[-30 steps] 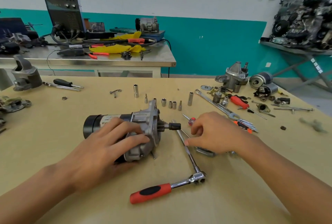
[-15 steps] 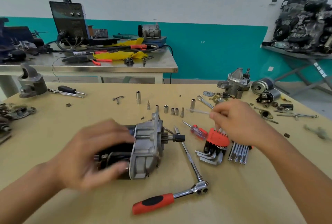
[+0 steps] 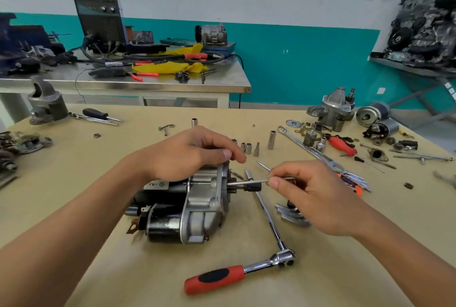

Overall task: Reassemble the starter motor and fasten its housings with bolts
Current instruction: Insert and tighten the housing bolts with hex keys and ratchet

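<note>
Working at the counter, I have the starter motor lying on its side near the middle, black body to my left, grey aluminium nose housing to my right. My left hand rests curled over the top of the motor, steadying it. My right hand pinches a slim hex key between thumb and fingertips, its long arm pointing into the housing face just above the pinion shaft; whether the tip is seated in a bolt head I cannot tell.

Progress, judged: housings appear mated and the unit looks whole, so assembly seems mostly done. Fastening seems to be in hand. How many bolts are in or tight I cannot see.

A red-handled ratchet with extension lies beside the motor, untouched. Loose sockets stand in a row behind my hands. Final tightening likely remains.
</note>
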Motion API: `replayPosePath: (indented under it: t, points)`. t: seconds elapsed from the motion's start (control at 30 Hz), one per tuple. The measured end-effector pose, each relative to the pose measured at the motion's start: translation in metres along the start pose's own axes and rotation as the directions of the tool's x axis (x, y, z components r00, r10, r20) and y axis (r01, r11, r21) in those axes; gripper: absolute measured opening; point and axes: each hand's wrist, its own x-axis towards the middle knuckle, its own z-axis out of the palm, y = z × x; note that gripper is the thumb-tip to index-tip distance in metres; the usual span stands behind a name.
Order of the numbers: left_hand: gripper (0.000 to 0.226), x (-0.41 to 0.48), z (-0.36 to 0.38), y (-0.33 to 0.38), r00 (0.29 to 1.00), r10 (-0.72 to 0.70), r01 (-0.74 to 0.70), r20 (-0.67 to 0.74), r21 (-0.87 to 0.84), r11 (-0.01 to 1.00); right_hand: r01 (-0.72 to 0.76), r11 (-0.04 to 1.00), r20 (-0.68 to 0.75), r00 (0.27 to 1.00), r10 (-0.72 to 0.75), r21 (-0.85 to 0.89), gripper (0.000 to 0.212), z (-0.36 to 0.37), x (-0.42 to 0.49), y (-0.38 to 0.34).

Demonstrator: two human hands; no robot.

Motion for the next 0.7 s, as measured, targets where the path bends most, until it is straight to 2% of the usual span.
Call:
replayPosePath:
  t: [0.23,0.4,0.57,0.7]
  points:
    - [0.032,0.002,-0.001,-0.010,0.999,-0.018,0.021,0.028,-0.102,0.995,-0.016,0.993,0.014,1.000,0.014,0.113,0.017,0.005,-0.002,-0.002]
    - [0.030,0.003,-0.001,-0.011,0.998,0.008,-0.002,0.057,-0.101,0.995,-0.045,0.992,0.001,0.999,0.045,0.117,0.017,0.017,-0.003,-0.005]
    - [0.025,0.004,0.003,-0.007,0.996,0.012,-0.008,0.093,-0.046,0.999,-0.256,0.895,0.030,0.964,0.264,0.365,0.026,0.024,0.000,-0.007]
    - [0.021,0.005,0.008,0.002,0.990,0.030,-0.029,0.141,-0.014,0.999,-0.407,0.765,0.159,0.911,0.381,0.500,0.028,0.022,0.004,-0.018]
